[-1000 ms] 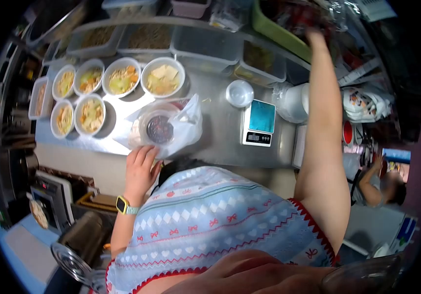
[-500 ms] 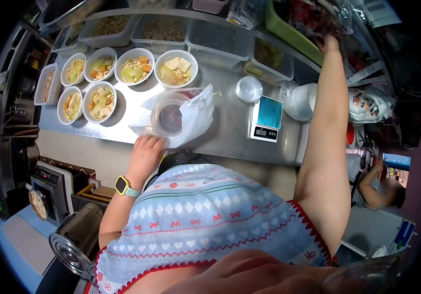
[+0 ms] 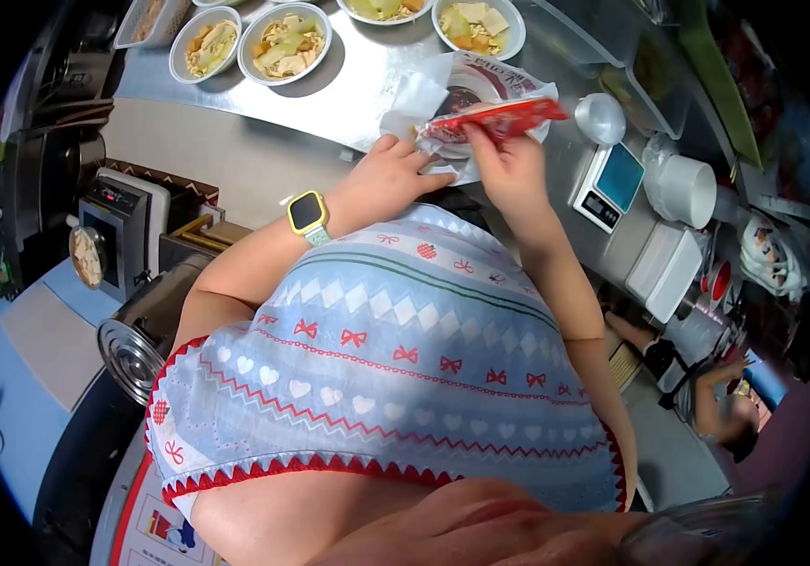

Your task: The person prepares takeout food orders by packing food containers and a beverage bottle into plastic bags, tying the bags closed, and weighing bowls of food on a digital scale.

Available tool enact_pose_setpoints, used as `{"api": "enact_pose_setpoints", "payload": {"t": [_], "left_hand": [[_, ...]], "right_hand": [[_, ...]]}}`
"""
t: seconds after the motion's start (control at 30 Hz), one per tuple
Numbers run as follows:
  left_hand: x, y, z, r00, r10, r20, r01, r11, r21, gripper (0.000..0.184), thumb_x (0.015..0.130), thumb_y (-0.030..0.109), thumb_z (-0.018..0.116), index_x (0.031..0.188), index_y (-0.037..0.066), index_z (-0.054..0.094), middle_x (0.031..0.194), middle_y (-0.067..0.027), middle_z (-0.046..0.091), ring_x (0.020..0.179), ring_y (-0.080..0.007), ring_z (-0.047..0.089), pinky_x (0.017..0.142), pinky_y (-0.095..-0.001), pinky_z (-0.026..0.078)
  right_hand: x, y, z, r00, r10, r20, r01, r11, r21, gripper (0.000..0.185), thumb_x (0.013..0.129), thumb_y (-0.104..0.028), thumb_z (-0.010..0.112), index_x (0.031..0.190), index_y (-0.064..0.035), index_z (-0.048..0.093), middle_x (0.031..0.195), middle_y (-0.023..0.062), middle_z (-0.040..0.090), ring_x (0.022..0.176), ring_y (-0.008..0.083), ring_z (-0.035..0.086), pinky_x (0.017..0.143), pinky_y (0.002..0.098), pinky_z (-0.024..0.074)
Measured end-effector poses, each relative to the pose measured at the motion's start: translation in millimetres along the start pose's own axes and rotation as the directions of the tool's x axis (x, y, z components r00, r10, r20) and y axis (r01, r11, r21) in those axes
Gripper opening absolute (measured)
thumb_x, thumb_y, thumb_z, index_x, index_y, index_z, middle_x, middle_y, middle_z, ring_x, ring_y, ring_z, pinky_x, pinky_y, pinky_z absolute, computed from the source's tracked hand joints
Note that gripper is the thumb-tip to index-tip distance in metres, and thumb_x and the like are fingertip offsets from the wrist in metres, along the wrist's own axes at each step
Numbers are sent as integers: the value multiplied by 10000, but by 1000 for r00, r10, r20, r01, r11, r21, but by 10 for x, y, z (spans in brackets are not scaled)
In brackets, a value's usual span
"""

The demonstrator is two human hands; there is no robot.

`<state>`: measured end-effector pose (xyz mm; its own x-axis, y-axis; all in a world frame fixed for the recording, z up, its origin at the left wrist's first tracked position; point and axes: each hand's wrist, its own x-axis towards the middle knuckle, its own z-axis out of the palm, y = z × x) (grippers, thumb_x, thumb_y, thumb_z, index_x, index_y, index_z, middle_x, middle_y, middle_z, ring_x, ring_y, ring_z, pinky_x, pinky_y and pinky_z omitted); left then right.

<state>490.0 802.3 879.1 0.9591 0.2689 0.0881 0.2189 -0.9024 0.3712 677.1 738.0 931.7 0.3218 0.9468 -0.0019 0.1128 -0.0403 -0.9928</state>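
Observation:
My right hand pinches a red printed packet over a white plastic bag. Inside the bag, partly covered by the packet, sits a round clear tub with dark red contents. Against the bag's near left side rests my left hand, its fingers apart; a yellow watch is on that wrist. Beyond the bag stand several white bowls of noodles, tofu slices and pale green vegetable pieces.
Right of the bag, a digital scale and a small clear bowl stand on the metal counter. Stacked white tubs are farther right. A steel pot stands at lower left. Another person is at the far right.
My right hand has come back from the green basket at upper right and now holds the red packet over the bag. The view has turned, and my left hand stays by the bag.

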Motion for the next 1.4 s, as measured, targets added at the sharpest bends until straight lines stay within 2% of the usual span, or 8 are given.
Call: {"api": "enact_pose_setpoints", "payload": {"t": [0.3, 0.53, 0.73, 0.8, 1.03, 1.1, 1.27, 1.4], "left_hand": [[125, 31, -68, 998, 40, 57, -41, 999, 14, 426, 824, 141, 512, 1232, 245, 580, 979, 75, 638, 897, -140, 530, 840, -315, 348], [124, -222, -236, 969, -15, -246, -17, 992, -129, 362, 712, 179, 681, 1071, 162, 640, 929, -12, 613, 912, -196, 536, 799, -351, 386], [396, -384, -160, 659, -329, -677, 252, 944, -213, 408, 769, 278, 717, 1069, 33, 590, 1005, -131, 579, 942, -334, 540, 873, -411, 417], [298, -535, -124, 860, -423, -284, 317, 881, -352, 395, 809, 243, 693, 1099, 16, 550, 925, -104, 592, 862, -230, 573, 765, -339, 463], [98, -613, -161, 812, -582, -47, 45, 142, -989, 220, 901, 77, 566, 1105, 6, 526, 947, -4, 576, 873, -74, 507, 814, -217, 408], [124, -589, -235, 816, -576, -58, 47, 165, -985, 245, 902, 89, 573, 1126, 2, 522, 979, -12, 585, 903, -81, 521, 835, -224, 409], [274, -715, -293, 835, -549, -30, 77, 172, -982, 308, 913, 148, 586, 1166, -12, 518, 1022, -23, 610, 960, -83, 547, 867, -224, 416], [335, -860, -311, 831, -556, 16, 64, 68, -996, 241, 919, 141, 556, 1112, -3, 563, 1013, -32, 625, 937, -98, 553, 870, -238, 416]], "right_hand": [[-223, 264, -274, 979, 55, 198, 141, 520, -842, 157, 787, -157, 664, 908, -76, 605, 915, 111, 597, 848, 306, 593, 713, 388, 490], [-229, 229, -298, 989, -3, 146, 133, 443, -887, 132, 774, -147, 649, 877, -73, 614, 864, 108, 609, 821, 296, 600, 692, 406, 484], [-24, 696, -61, 972, 213, 101, 53, 222, -974, 179, 807, -249, 585, 747, -103, 670, 743, 119, 660, 705, 313, 650, 615, 424, 510], [-9, 623, 108, 971, 211, 114, 56, 266, -962, 182, 807, -254, 583, 748, -104, 669, 737, 118, 659, 705, 307, 650, 614, 422, 510], [-33, 629, 137, 995, 59, 80, 47, 425, -904, 232, 822, -298, 567, 780, -91, 661, 729, 123, 661, 680, 302, 655, 594, 420, 509], [-84, 601, 150, 964, -61, 260, 254, 509, -823, 272, 842, -355, 576, 829, -96, 661, 740, 111, 662, 674, 296, 651, 592, 418, 505], [-4, 369, -311, 918, -329, -220, -97, 351, -931, 296, 827, -300, 632, 908, -16, 616, 835, 189, 617, 789, 360, 614, 707, 442, 493], [39, 809, -578, 995, 14, -95, -90, 483, -871, 275, 912, -242, 521, 1031, 6, 518, 777, 166, 617, 727, 290, 624, 682, 419, 504]]}}
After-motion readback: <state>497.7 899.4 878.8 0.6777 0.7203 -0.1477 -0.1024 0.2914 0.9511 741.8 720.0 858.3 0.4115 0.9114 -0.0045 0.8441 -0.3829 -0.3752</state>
